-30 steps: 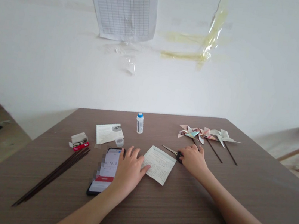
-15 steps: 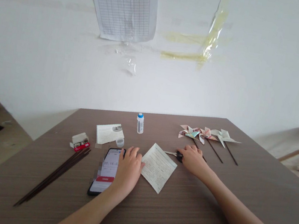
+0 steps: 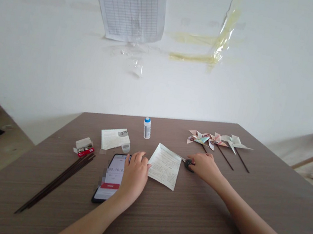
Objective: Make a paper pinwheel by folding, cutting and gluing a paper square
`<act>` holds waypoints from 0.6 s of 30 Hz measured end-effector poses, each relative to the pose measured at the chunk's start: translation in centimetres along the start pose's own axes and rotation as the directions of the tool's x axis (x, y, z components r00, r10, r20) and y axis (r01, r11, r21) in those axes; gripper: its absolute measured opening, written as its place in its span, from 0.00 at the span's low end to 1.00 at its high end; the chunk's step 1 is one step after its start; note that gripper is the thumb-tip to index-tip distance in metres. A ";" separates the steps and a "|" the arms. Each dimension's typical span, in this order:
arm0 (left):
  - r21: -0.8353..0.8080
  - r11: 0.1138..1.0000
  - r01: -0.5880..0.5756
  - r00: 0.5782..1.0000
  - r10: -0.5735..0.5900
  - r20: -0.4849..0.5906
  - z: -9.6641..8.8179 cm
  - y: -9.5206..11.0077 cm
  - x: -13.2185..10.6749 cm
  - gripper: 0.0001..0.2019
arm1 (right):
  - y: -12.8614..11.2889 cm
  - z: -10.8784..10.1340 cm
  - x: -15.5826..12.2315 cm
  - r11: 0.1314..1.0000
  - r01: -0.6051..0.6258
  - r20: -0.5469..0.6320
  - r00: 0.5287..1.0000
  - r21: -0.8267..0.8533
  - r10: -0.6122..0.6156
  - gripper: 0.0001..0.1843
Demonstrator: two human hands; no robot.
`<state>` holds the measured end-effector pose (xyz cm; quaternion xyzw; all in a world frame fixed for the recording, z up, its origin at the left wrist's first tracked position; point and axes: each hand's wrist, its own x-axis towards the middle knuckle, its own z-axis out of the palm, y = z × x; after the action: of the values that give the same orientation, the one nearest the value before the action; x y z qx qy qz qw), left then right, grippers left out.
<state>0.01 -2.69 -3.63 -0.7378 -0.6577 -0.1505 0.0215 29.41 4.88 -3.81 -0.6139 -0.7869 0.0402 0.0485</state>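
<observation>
My left hand [image 3: 135, 175] rests over the right edge of a phone [image 3: 107, 194] that displays a running timer. Its thumb side grips the left edge of a square sheet of printed paper [image 3: 164, 167], which is tilted slightly off the table. My right hand [image 3: 205, 166] has its fingers closed round the black handles of a pair of scissors [image 3: 187, 163]. The scissors lie low at the table, their blades pointing left, partly behind the paper's right corner. Part of the handles is hidden under my fingers.
Paper pinwheels [image 3: 215, 140] on dark sticks lie at the back right. A white glue bottle [image 3: 147, 129] with a blue cap stands at the back. Left are a paper stack [image 3: 111, 139], a small clear cup [image 3: 126, 147], an open red-and-white box [image 3: 84, 148] and thin brown sticks [image 3: 56, 184].
The paper has turned and come up a little at my left hand, its lower corner shifting right and away from me. My right hand has moved slightly, still at the scissors.
</observation>
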 end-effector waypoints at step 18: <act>0.006 1.000 0.009 1.000 -0.009 -0.017 0.5 -0.1 0.2 0.17 | -0.8 0.9 0.7 0.859 0.056 -0.164 0.986 0.509 0.032 0.27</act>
<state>0.06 -2.39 -4.04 -0.7336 -0.6611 -0.1549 0.0285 28.36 5.37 -4.56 -0.5752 -0.7449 0.1960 0.2755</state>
